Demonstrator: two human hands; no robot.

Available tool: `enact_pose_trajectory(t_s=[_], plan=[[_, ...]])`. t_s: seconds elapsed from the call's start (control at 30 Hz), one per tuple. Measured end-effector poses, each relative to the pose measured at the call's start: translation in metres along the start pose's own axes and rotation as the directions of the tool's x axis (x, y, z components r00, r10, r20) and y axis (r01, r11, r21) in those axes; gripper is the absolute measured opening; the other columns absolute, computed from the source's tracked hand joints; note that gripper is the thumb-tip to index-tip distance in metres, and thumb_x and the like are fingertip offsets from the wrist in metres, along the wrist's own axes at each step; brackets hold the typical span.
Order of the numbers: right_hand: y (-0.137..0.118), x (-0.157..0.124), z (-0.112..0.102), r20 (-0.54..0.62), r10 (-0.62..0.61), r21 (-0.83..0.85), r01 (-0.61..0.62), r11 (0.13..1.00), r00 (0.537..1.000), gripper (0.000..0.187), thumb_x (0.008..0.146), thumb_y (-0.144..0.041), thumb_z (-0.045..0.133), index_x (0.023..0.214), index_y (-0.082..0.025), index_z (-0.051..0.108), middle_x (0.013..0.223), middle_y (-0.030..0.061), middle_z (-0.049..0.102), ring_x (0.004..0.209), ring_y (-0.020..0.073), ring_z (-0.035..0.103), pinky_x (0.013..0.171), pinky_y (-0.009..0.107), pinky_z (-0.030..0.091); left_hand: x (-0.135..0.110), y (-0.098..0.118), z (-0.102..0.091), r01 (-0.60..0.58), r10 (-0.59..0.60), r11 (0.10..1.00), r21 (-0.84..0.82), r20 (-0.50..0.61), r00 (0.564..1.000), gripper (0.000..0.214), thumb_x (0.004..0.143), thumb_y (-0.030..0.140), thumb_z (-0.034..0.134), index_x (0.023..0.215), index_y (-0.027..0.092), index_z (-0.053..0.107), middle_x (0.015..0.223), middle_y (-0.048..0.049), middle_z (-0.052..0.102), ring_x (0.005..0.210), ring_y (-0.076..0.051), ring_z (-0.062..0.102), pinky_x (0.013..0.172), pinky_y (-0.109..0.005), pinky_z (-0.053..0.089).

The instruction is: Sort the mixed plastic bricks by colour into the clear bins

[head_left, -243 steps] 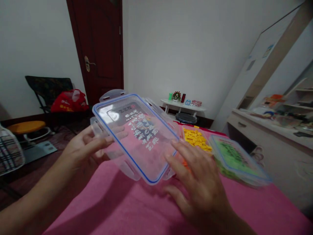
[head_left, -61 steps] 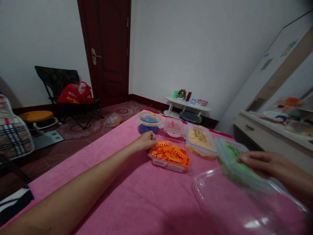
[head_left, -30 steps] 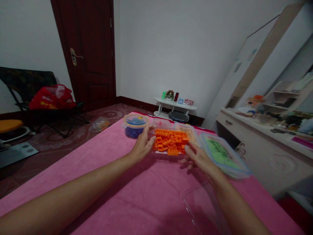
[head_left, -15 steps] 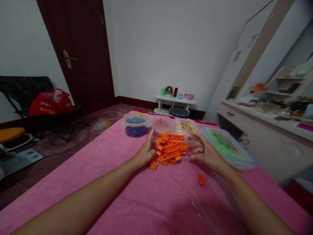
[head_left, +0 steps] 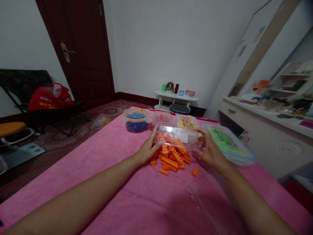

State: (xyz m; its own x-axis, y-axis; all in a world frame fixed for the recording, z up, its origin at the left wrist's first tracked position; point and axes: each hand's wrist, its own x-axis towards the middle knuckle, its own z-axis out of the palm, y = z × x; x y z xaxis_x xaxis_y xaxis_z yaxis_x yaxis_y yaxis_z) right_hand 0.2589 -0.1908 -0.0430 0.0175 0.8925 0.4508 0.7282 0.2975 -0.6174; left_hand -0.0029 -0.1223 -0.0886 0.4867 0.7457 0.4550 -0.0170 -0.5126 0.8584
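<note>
My left hand (head_left: 147, 150) and my right hand (head_left: 208, 150) grip the two ends of a clear plastic box (head_left: 176, 137), tipped over above the pink tabletop (head_left: 102, 182). A heap of orange bricks (head_left: 173, 158) lies spilled under it, with a few loose pieces beside the heap. The box's clear lid (head_left: 210, 204) lies flat near my right forearm.
Behind the heap stand a round tub of blue bricks (head_left: 136, 120), a small clear box (head_left: 163, 118), a box of yellow bricks (head_left: 187, 122) and a closed box of green bricks (head_left: 228, 143). A folding chair with a red bag (head_left: 50, 97) stands left, a dresser (head_left: 266, 140) right.
The lid was taken off and laid down at the right. Both hands took hold of the box of orange bricks, tipped it, and the bricks poured onto the pink cloth.
</note>
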Motion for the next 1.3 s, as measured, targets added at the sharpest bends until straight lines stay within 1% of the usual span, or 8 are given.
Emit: enact_pose_trajectory(t_s=[0.13,0.3,0.67,0.93,1.03,1.17,1.23,1.3], plan=[[0.002,-0.004,0.003,-0.068,-0.093,-0.067,0.089,0.994,0.993,0.052,0.083,-0.033,0.054,0.130,-0.030,0.032,0.106,0.0048,0.057,0.081,0.0158,0.060,0.072,0.033,0.052,-0.001,-0.001,-0.002,-0.085,0.083,0.991,0.102,0.027,0.996,0.076,0.089,0.040,0.047,0.148,0.023,0.003,0.155,-0.0108,0.011,0.141,-0.024,0.015,0.115,-0.044,0.014],[-0.008,-0.004,0.000,-0.157,-0.302,-0.067,0.295,0.953,0.940,0.050,0.083,-0.027,0.055,0.127,-0.033,0.031,0.138,0.0075,0.041,0.097,0.0176,0.060,0.073,0.033,0.053,-0.001,0.007,-0.005,-0.232,0.263,0.925,0.300,-0.067,0.962,0.069,0.091,0.036,0.041,0.148,0.028,0.004,0.156,-0.0061,0.003,0.142,-0.023,0.008,0.115,-0.044,0.011],[-0.015,-0.002,0.000,-0.256,-0.488,-0.183,0.454,0.872,0.834,0.054,0.080,-0.017,0.058,0.124,-0.035,0.032,0.136,0.0075,0.047,0.120,0.0237,0.050,0.065,0.030,0.053,-0.002,0.014,-0.006,-0.277,0.333,0.889,0.366,-0.100,0.937,0.064,0.092,0.034,0.039,0.147,0.030,0.007,0.156,-0.0044,0.006,0.142,-0.023,0.011,0.115,-0.044,0.015],[-0.016,-0.001,0.001,-0.244,-0.551,-0.213,0.510,0.833,0.798,0.066,0.078,-0.011,0.057,0.130,-0.039,0.026,0.139,0.0056,0.043,0.115,0.0219,0.052,0.063,0.027,0.052,-0.004,0.012,-0.007,-0.300,0.348,0.887,0.350,-0.082,0.934,0.070,0.091,0.029,0.042,0.147,0.034,0.001,0.156,-0.0044,0.000,0.141,-0.025,0.013,0.111,-0.046,0.027],[-0.017,-0.003,0.002,-0.207,-0.531,-0.249,0.480,0.841,0.822,0.071,0.077,-0.016,0.060,0.134,-0.036,0.024,0.137,0.0081,0.043,0.102,0.0209,0.059,0.069,0.031,0.052,-0.004,0.013,-0.007,-0.339,0.385,0.869,0.361,-0.064,0.921,0.072,0.090,0.026,0.044,0.147,0.034,0.000,0.156,-0.0047,0.001,0.142,-0.024,0.013,0.113,-0.046,0.021],[-0.021,-0.002,-0.007,-0.295,-0.337,-0.326,0.238,0.915,0.894,0.055,0.081,-0.020,0.053,0.133,-0.030,0.036,0.118,0.0066,0.058,0.079,0.0187,0.062,0.074,0.037,0.051,-0.003,0.020,-0.002,-0.309,0.349,0.883,0.354,-0.054,0.936,0.078,0.088,0.028,0.048,0.147,0.031,-0.003,0.155,-0.0084,0.007,0.140,-0.025,0.020,0.113,-0.046,0.020],[-0.023,0.001,-0.020,-0.416,-0.272,-0.302,0.150,0.941,0.868,0.052,0.082,-0.017,0.047,0.132,-0.029,0.039,0.112,0.0060,0.060,0.084,0.0207,0.062,0.076,0.038,0.051,-0.004,0.026,0.001,-0.253,0.309,0.900,0.355,-0.109,0.945,0.082,0.086,0.030,0.052,0.147,0.029,-0.002,0.155,-0.0103,0.009,0.138,-0.026,0.025,0.112,-0.047,0.023],[-0.024,0.006,-0.039,-0.527,-0.266,-0.282,0.129,0.951,0.807,0.055,0.079,-0.012,0.047,0.131,-0.026,0.040,0.110,0.0063,0.061,0.092,0.0219,0.062,0.080,0.039,0.050,-0.006,0.035,0.006,-0.227,0.310,0.892,0.391,-0.162,0.937,0.080,0.085,0.028,0.054,0.147,0.027,0.005,0.154,-0.0113,0.015,0.137,-0.027,0.027,0.111,-0.048,0.025]])
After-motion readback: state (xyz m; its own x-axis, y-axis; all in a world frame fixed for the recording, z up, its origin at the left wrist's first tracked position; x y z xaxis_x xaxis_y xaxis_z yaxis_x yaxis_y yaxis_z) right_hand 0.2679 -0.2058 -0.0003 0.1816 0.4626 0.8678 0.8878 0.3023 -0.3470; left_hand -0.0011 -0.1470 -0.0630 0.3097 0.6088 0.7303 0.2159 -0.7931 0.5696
